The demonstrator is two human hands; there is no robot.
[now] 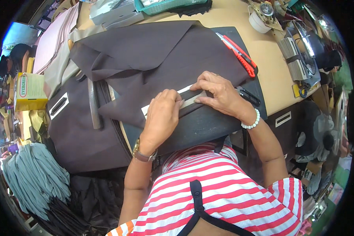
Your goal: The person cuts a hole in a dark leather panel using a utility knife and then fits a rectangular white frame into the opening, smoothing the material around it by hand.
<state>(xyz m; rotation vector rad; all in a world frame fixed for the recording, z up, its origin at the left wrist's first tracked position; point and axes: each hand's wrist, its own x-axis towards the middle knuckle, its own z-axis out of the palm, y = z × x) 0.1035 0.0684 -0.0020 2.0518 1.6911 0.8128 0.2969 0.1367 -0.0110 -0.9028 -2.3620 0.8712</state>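
A large dark brown sheet (pixel 177 51), leather or cloth, lies folded over a dark board (pixel 200 126) in front of me. Along its near edge runs a white slotted frame (pixel 187 89) with dark material in its slot. My left hand (pixel 163 114) is closed, its curled fingers pressing on the frame's left part. At the right part my right hand (pixel 220 94) is closed, thumb and fingers drawn together across the slot. Its fingertips partly cover the frame. A red box cutter (pixel 240 55) lies just beyond my right hand, and a black tool (pixel 248 96) rests beside that wrist.
A hammer (pixel 93 104) lies left, over stacked dark sheets (pixel 78 133); one bears another white slotted frame (pixel 59 106). Beyond are a yellow box (pixel 30 90), pink sheets (pixel 55 37) and a teal basket (pixel 165 7). Grey-green strips (pixel 37 177) hang lower left. A strapped stack (pixel 295 59) stands right.
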